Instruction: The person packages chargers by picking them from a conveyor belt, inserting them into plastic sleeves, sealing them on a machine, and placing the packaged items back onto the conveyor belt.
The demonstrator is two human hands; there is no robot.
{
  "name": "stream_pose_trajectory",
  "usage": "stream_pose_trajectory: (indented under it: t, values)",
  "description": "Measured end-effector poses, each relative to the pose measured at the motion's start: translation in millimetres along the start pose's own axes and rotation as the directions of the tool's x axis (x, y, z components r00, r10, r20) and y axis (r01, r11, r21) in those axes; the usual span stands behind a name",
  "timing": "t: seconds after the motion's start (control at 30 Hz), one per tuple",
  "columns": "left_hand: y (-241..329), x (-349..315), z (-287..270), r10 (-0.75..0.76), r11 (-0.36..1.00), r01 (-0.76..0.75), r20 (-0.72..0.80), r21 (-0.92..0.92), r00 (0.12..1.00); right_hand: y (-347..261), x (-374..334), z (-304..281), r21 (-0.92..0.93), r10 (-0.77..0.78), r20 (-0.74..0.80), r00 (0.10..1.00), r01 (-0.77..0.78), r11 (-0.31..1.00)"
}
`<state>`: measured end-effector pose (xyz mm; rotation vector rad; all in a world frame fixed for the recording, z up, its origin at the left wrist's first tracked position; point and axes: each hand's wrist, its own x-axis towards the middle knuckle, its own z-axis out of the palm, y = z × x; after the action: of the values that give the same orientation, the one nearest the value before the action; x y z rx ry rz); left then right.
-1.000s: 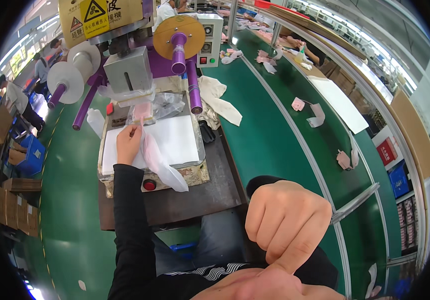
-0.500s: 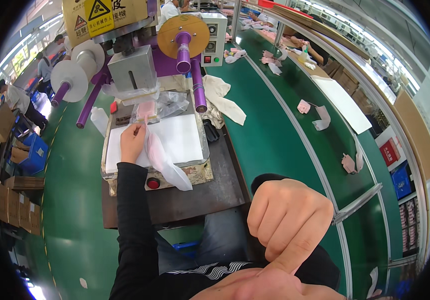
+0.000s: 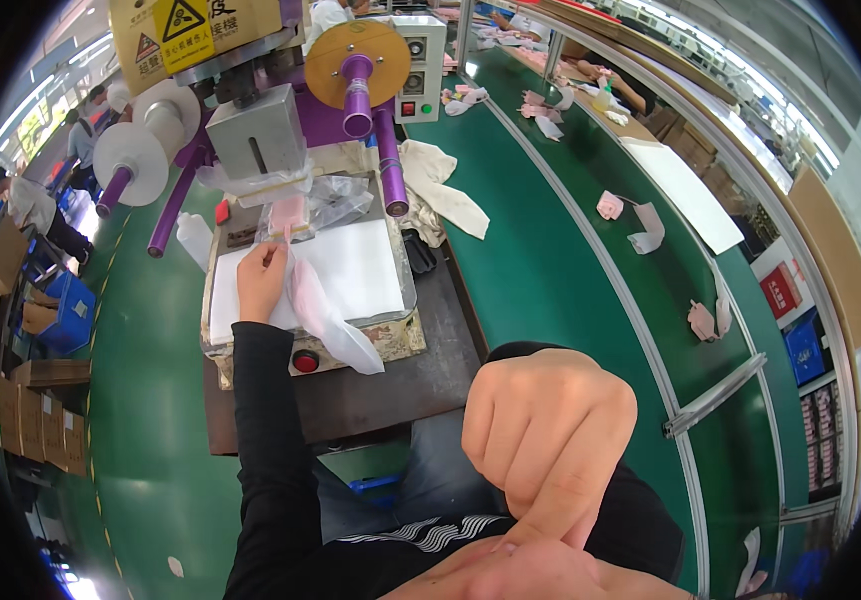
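Left hand on flat white pad, fingers pinching crinkly clear plastic bag. Right hand fisted close to lens, empty.

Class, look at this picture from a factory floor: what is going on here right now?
A person sits at a small press machine beside a green conveyor belt. Their left hand reaches out to the white work plate and pinches a clear plastic bag with a pink item inside, close under the machine's grey head. Their right hand is raised close to the camera, curled in a loose fist, holding nothing visible. Pink pieces lie scattered along the belt.
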<state>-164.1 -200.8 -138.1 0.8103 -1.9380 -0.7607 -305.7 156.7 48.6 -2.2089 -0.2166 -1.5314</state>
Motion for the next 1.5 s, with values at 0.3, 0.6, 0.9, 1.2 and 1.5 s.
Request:
stream_pose_trajectory:
  t: [0.3,0.6,0.9,1.2,1.5]
  values:
    - [-5,-1,4,0.006,0.999,-0.006,-0.003,-0.049,1.000,-1,-2,1,0.119,-0.024,-0.020,1.000,0.026,0.993]
    - [-7,0,3,-0.018,0.997,0.019,0.018,-0.073,1.000,-9,0,-1,0.064,-0.029,-0.018,0.999,0.030,0.998]
    - [-5,-1,3,-0.010,1.000,0.010,-0.004,-0.005,1.000,-12,-2,-2,0.050,-0.052,0.009,0.999,0.051,0.997]
    - [-1,-2,5,0.004,1.000,-0.004,-0.010,0.013,1.000,-17,-6,-6,-0.090,-0.057,0.013,0.998,0.058,0.994]
    - [2,-2,4,0.018,1.000,-0.018,-0.040,0.011,0.999,-25,1,-10,-0.096,0.018,0.054,0.998,-0.013,0.995]
